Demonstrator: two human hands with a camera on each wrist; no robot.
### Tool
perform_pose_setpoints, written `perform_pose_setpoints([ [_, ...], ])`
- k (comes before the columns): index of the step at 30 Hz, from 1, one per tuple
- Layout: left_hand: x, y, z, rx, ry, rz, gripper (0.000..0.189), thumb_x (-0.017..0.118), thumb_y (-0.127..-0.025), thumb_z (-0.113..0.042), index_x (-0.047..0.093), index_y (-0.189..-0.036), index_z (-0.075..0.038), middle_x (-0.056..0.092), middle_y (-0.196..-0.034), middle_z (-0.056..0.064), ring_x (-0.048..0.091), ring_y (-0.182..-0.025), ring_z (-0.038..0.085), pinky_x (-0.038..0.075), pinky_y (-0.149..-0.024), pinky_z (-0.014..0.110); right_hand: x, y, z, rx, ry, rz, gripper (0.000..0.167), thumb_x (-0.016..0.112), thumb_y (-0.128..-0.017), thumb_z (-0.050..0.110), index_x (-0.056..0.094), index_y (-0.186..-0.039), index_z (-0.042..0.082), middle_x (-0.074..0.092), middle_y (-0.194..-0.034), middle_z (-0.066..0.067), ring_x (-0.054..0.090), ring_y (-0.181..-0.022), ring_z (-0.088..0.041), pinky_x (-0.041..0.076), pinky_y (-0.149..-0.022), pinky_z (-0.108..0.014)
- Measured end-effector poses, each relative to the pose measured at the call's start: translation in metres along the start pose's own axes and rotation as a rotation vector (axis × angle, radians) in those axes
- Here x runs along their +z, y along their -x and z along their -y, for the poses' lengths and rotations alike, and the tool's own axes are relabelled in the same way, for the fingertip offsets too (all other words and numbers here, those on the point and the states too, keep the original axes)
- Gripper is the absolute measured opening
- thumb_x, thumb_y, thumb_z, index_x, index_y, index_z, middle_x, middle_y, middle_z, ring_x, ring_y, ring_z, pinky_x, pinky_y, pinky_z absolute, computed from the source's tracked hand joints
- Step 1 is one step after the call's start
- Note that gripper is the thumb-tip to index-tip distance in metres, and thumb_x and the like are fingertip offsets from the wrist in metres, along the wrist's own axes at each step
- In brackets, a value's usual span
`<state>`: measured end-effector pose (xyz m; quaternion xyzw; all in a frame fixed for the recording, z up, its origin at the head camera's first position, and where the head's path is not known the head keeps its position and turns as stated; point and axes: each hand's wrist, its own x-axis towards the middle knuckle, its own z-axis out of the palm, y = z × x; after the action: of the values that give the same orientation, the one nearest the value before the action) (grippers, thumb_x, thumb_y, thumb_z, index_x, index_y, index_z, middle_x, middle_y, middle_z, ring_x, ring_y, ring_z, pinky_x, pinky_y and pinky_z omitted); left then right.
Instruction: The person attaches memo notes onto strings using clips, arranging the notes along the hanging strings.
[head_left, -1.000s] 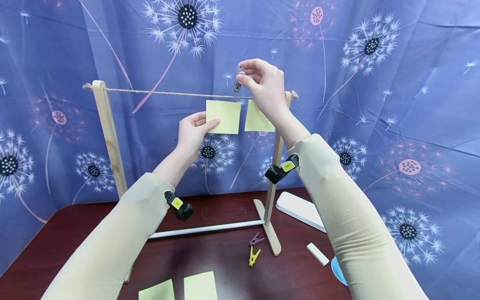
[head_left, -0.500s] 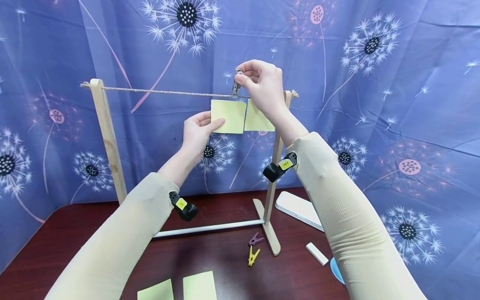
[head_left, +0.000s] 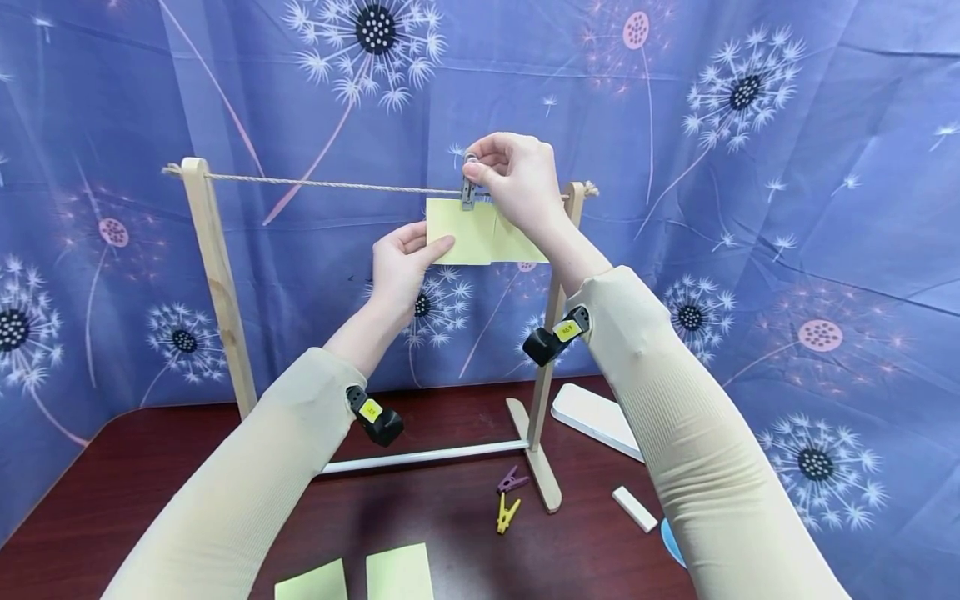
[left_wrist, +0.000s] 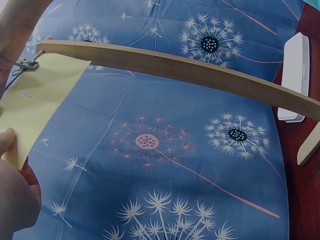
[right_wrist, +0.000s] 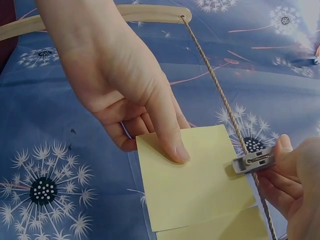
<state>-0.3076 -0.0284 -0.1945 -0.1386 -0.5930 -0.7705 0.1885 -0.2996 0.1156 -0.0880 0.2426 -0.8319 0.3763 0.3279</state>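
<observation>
My left hand (head_left: 402,262) pinches a yellow paper square (right_wrist: 195,175) by its left side, thumb in front and fingers behind. The paper's top edge lies along a twine line (head_left: 337,186). In my right hand (head_left: 517,179), thumb and fingers pinch the top of a grey clothespin (right_wrist: 254,160). Its lower end straddles the twine and overlaps the paper's upper edge. A second yellow paper (head_left: 519,243) hangs just to the right, its left edge meeting the first; my right hand partly covers it in the head view.
The twine runs between wooden posts (head_left: 217,267) joined below by a white bar (head_left: 427,457). On the dark red table lie purple (head_left: 512,479) and yellow clothespins (head_left: 506,512), two more yellow papers (head_left: 399,573), a white case (head_left: 596,421) and a small white block (head_left: 634,509).
My left hand has moved the paper right, up against the second paper. My right hand has lowered the grey clothespin from above the twine onto the twine and the paper's top edge.
</observation>
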Motion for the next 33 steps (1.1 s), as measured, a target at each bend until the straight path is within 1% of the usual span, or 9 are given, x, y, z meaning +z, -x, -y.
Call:
perform_pose_setpoints([
  [4, -0.0003, 0.001, -0.0003, 0.005, -0.003, -0.003, 0.037, 0.074, -0.085, -0.005, 0.065, -0.12, 0.004, 0.073, -0.097, 0.008, 0.067, -0.078, 0.004, 0.051, -0.084, 0.022, 0.0007, 0.0005, -0.0009, -0.001, 0.011, 0.024, 0.018, 0.071, -0.09, 0.013, 0.073, -0.106, 0.004, 0.074, -0.096, -0.012, 0.07, -0.082, -0.013, 0.048, -0.075, -0.017],
  [9, -0.0017, 0.0022, -0.0013, 0.019, -0.011, 0.001, 0.037, 0.073, -0.086, -0.006, 0.064, -0.121, 0.005, 0.07, -0.111, 0.019, 0.066, -0.081, 0.003, 0.051, -0.083, 0.022, 0.0028, 0.0017, -0.0004, -0.007, 0.017, 0.064, 0.021, 0.069, -0.092, 0.012, 0.071, -0.111, 0.003, 0.073, -0.099, -0.012, 0.071, -0.086, -0.016, 0.047, -0.074, -0.017],
  [12, -0.0016, 0.0031, -0.0025, 0.024, -0.017, 0.011, 0.038, 0.073, -0.087, -0.006, 0.063, -0.122, 0.005, 0.067, -0.117, 0.023, 0.066, -0.083, 0.003, 0.051, -0.084, 0.022, 0.0038, 0.0025, -0.0009, -0.01, 0.019, 0.08, 0.022, 0.067, -0.092, 0.011, 0.07, -0.113, 0.003, 0.073, -0.1, -0.012, 0.07, -0.086, -0.017, 0.048, -0.075, -0.018],
  [18, -0.0011, 0.0035, -0.0033, 0.023, -0.019, 0.01, 0.038, 0.073, -0.086, -0.006, 0.063, -0.122, 0.005, 0.069, -0.115, 0.021, 0.066, -0.084, 0.004, 0.052, -0.083, 0.022, 0.0037, 0.0039, -0.0024, -0.01, 0.03, 0.103, 0.027, 0.067, -0.092, 0.012, 0.068, -0.117, 0.003, 0.072, -0.104, -0.012, 0.07, -0.091, -0.019, 0.049, -0.086, -0.023],
  [24, -0.0005, 0.0021, -0.0032, 0.028, -0.021, -0.006, 0.038, 0.074, -0.086, -0.005, 0.064, -0.121, 0.005, 0.07, -0.111, 0.018, 0.066, -0.083, 0.004, 0.052, -0.083, 0.022, 0.0018, 0.0044, -0.0027, -0.004, 0.025, 0.119, 0.031, 0.068, -0.092, 0.015, 0.066, -0.121, 0.004, 0.071, -0.107, -0.012, 0.07, -0.093, -0.02, 0.05, -0.087, -0.025],
  [31, -0.001, 0.0034, -0.0028, 0.031, -0.024, 0.011, 0.039, 0.073, -0.087, -0.006, 0.062, -0.123, 0.005, 0.067, -0.118, 0.024, 0.066, -0.085, 0.004, 0.052, -0.085, 0.022, -0.0013, 0.0056, -0.0036, -0.007, -0.024, 0.156, 0.036, 0.068, -0.092, 0.017, 0.064, -0.125, 0.004, 0.07, -0.115, -0.013, 0.069, -0.103, -0.022, 0.05, -0.094, -0.025],
  [33, -0.0015, 0.0038, -0.0026, 0.03, -0.022, 0.014, 0.039, 0.073, -0.087, -0.006, 0.062, -0.123, 0.005, 0.07, -0.111, 0.019, 0.066, -0.085, 0.004, 0.052, -0.085, 0.022, -0.0018, 0.0063, -0.0032, -0.008, -0.033, 0.162, 0.037, 0.068, -0.092, 0.018, 0.064, -0.126, 0.004, 0.069, -0.117, -0.014, 0.068, -0.105, -0.022, 0.05, -0.095, -0.025],
])
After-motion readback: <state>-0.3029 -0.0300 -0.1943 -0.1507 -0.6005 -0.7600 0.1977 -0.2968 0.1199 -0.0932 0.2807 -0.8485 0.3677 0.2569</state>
